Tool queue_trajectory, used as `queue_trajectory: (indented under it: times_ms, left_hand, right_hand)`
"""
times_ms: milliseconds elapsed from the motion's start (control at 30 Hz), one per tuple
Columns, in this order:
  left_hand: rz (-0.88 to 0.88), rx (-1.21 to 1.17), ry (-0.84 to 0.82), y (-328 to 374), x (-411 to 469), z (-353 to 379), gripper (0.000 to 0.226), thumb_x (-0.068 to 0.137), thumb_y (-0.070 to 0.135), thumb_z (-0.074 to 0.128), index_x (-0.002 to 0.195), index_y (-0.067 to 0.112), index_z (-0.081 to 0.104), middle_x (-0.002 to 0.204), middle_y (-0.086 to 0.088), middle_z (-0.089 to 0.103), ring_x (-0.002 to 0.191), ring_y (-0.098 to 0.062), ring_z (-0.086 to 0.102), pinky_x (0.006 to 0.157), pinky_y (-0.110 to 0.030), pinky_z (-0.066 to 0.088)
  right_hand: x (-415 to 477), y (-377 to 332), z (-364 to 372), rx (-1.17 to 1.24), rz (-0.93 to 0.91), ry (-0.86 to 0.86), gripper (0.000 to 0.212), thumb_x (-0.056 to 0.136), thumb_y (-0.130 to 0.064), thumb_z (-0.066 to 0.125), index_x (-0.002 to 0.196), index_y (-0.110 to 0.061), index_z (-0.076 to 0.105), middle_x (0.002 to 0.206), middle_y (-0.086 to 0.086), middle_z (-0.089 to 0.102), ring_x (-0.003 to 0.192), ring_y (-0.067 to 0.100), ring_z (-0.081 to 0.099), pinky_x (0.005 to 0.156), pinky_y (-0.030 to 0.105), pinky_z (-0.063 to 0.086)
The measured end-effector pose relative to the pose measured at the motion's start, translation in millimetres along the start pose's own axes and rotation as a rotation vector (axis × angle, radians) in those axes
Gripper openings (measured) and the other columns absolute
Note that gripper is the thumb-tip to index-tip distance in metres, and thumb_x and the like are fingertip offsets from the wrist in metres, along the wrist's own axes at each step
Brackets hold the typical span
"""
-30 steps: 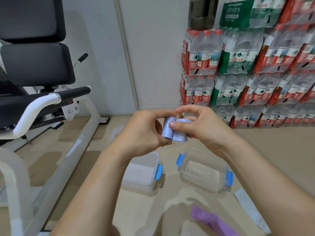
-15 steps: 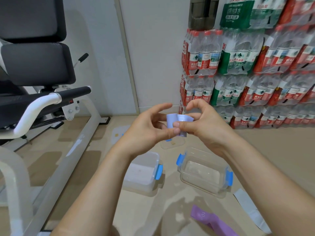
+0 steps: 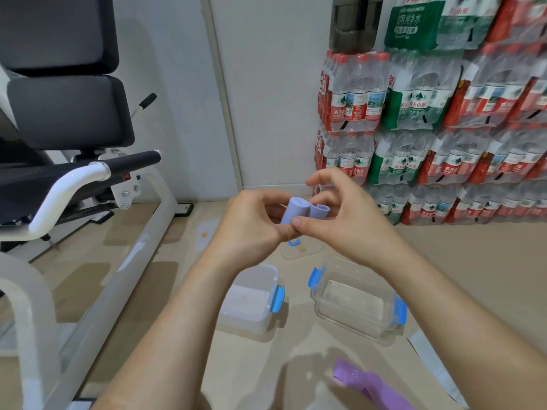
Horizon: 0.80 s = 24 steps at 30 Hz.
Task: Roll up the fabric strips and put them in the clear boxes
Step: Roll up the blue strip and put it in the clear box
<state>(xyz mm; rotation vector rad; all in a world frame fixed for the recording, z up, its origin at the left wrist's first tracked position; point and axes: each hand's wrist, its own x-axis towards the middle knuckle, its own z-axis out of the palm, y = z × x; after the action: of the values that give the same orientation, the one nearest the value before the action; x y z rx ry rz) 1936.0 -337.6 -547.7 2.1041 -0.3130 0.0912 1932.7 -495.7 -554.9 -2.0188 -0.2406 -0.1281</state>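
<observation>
A light blue fabric strip [image 3: 299, 211], mostly wound into a roll, is pinched between my left hand [image 3: 251, 229] and my right hand [image 3: 343, 220] in mid-air. Both thumbs press on its lower edge; its loose end curls to the right. Below on the floor stand two clear boxes with blue clips: one [image 3: 251, 297] under my left wrist, the other [image 3: 355, 300] under my right forearm. A purple strip [image 3: 367, 383] and a white strip [image 3: 435, 368] lie flat on the floor near the lower right.
Two clear lids [image 3: 302, 250] [image 3: 207, 232] lie on the floor behind the boxes. A white and black exercise machine [image 3: 88, 184] fills the left side. Stacked packs of water bottles [image 3: 429, 137] line the wall at the right.
Both hands with the blue roll rose slightly and kept turning it. My right index finger has lifted off, and the loose end now curls at the right of the roll.
</observation>
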Motion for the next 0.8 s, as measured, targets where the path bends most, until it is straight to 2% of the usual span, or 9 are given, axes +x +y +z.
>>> queue_trajectory:
  times_ms: [67,133,300,433,500,600,667,733,800]
  left_hand:
    - [0.006,0.049,0.020,0,0,0,0.027,0.072,0.006,0.074,0.093,0.023,0.074,0.078,0.003,0.075,0.073,-0.007,0.071,0.074,-0.032,0.059]
    - [0.017,0.094,0.039,1,-1,0,0.024,0.072,0.011,0.074,0.092,0.024,0.075,0.077,0.006,0.075,0.074,-0.006,0.070,0.074,-0.033,0.058]
    - [0.038,0.179,0.068,3,-1,0,0.021,0.072,0.016,0.072,0.090,0.025,0.075,0.073,0.009,0.073,0.073,-0.005,0.067,0.071,-0.030,0.057]
    - [0.031,0.187,0.090,3,0,1,0.020,0.071,0.017,0.074,0.089,0.026,0.074,0.071,0.009,0.072,0.068,-0.005,0.065,0.066,-0.024,0.054]
    - [0.009,0.110,0.088,1,1,1,0.018,0.071,0.017,0.077,0.089,0.021,0.074,0.073,0.005,0.072,0.070,-0.010,0.067,0.067,-0.027,0.056]
    - [-0.056,-0.145,-0.020,-1,1,-3,0.020,0.075,0.012,0.078,0.094,0.011,0.072,0.087,-0.011,0.074,0.077,-0.014,0.068,0.075,-0.029,0.056]
    - [-0.103,-0.298,-0.071,-4,0,-6,0.021,0.078,0.013,0.074,0.099,0.009,0.071,0.093,-0.017,0.073,0.081,-0.016,0.067,0.079,-0.031,0.055]
    - [-0.130,-0.376,-0.059,-5,1,-7,0.019,0.080,0.013,0.072,0.099,0.010,0.072,0.088,-0.014,0.074,0.080,-0.015,0.067,0.077,-0.031,0.055]
    - [-0.135,-0.393,-0.023,-5,2,-7,0.017,0.079,0.011,0.072,0.096,0.009,0.073,0.083,-0.012,0.072,0.075,-0.015,0.066,0.071,-0.027,0.053]
  right_hand:
    - [-1,0,7,-0.051,-0.030,0.053,0.050,0.070,-0.038,0.078,0.108,-0.039,0.046,0.085,-0.009,0.069,0.089,0.011,0.065,0.082,0.036,0.052]
    - [-1,-1,11,-0.047,-0.044,0.103,0.049,0.071,-0.039,0.079,0.108,-0.038,0.047,0.082,-0.010,0.070,0.086,0.008,0.064,0.082,0.034,0.051]
    - [0,-3,13,-0.020,-0.067,0.135,0.044,0.072,-0.029,0.080,0.103,-0.035,0.049,0.078,-0.009,0.072,0.071,0.007,0.069,0.076,0.038,0.055]
    - [1,-2,11,0.061,-0.054,0.114,0.040,0.073,-0.019,0.079,0.099,-0.029,0.050,0.079,-0.003,0.074,0.069,0.013,0.071,0.074,0.044,0.057]
    - [2,-2,9,0.122,-0.037,0.111,0.039,0.074,-0.014,0.078,0.098,-0.025,0.049,0.080,0.000,0.074,0.070,0.018,0.072,0.076,0.045,0.057]
    - [1,-2,4,0.260,0.014,0.122,0.039,0.075,-0.007,0.077,0.096,-0.020,0.046,0.079,0.002,0.072,0.074,0.023,0.071,0.078,0.044,0.057]
    - [1,-2,2,0.364,0.048,0.106,0.038,0.077,-0.006,0.075,0.095,-0.019,0.044,0.080,0.002,0.072,0.069,0.017,0.068,0.068,0.034,0.054]
    - [1,-3,1,0.406,0.070,0.079,0.037,0.079,-0.006,0.074,0.095,-0.019,0.043,0.082,0.000,0.072,0.061,0.007,0.063,0.061,0.021,0.046]
    - [2,-4,1,0.443,0.091,0.058,0.036,0.079,-0.006,0.073,0.096,-0.018,0.044,0.082,-0.001,0.071,0.060,0.005,0.061,0.063,0.022,0.044]
